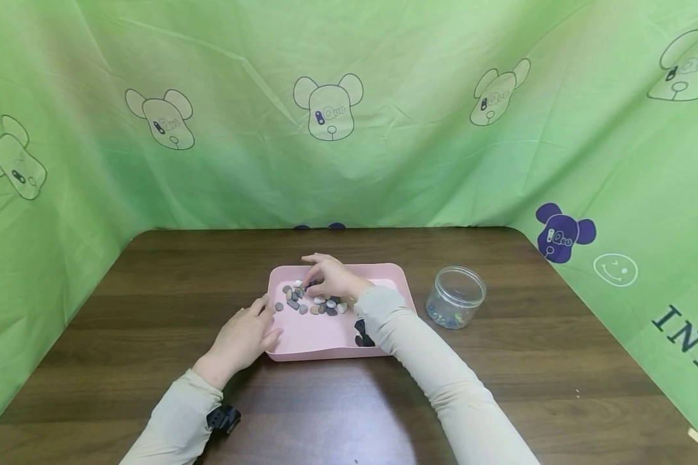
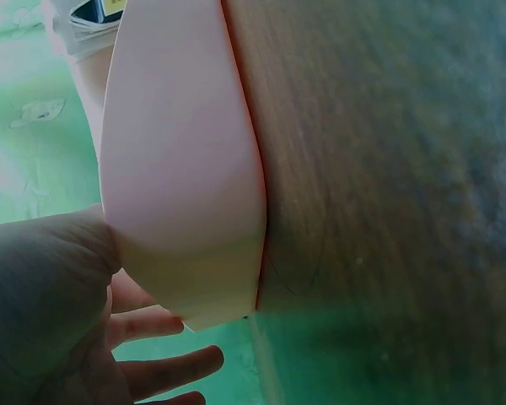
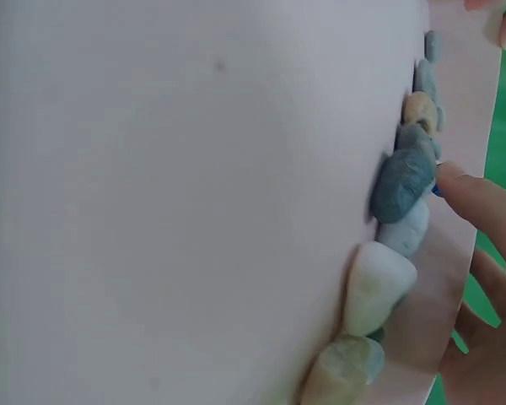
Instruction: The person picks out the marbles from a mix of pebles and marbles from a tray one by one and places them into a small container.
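Observation:
A shallow pink tray (image 1: pixel 311 336) holds several grey, white and tan pebbles (image 1: pixel 293 303), gathered toward its far half. Over them is my right hand (image 1: pixel 334 278), thumb and forefinger bent down among the stones, other fingers stretched out. In the right wrist view, a small blue piece (image 3: pixel 438 191) shows at the thumb tip, mostly covered; the hand appears to pinch it. Close by lie a dark grey pebble (image 3: pixel 402 186) and a white pebble (image 3: pixel 378 287). My left hand (image 1: pixel 241 339) rests at the tray's left rim, fingers spread and the thumb over the edge.
Right of the tray stands a clear, lidless jar (image 1: pixel 455 297) with small blue and green pieces at the bottom. Both stand on a brown wooden table (image 1: pixel 180 290). A green printed cloth (image 1: pixel 238 174) surrounds its back and sides.

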A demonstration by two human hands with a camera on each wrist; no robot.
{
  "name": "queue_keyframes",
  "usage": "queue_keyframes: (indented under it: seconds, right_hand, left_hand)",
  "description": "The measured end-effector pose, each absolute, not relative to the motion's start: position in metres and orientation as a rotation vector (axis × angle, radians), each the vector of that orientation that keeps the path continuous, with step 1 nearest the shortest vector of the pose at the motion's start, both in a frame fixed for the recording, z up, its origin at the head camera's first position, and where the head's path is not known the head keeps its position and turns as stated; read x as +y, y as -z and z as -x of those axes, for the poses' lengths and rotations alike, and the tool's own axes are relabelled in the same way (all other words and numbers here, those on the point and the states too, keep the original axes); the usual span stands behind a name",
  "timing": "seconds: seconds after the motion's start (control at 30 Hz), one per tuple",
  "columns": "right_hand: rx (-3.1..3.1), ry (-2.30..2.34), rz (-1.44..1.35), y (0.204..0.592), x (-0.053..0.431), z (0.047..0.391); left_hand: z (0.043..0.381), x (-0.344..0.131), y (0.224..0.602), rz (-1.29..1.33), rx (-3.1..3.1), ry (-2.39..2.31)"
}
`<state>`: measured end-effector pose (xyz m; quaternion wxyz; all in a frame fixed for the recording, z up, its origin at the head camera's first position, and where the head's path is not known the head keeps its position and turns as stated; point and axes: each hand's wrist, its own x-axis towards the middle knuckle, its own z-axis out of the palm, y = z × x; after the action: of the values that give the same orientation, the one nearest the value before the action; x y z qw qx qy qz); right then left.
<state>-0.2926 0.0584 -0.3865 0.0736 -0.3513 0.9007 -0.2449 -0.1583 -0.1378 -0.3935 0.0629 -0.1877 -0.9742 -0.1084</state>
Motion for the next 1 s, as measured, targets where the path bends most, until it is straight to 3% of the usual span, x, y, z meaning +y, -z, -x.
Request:
queue_keyframes:
  seconds: [1.0]
  right_hand:
    - [2.692, 0.948, 1.114, 0.355, 0.089, 0.290]
  left_hand:
    - [0.158, -0.138, 0.394, 0.559, -2.951, 0.323]
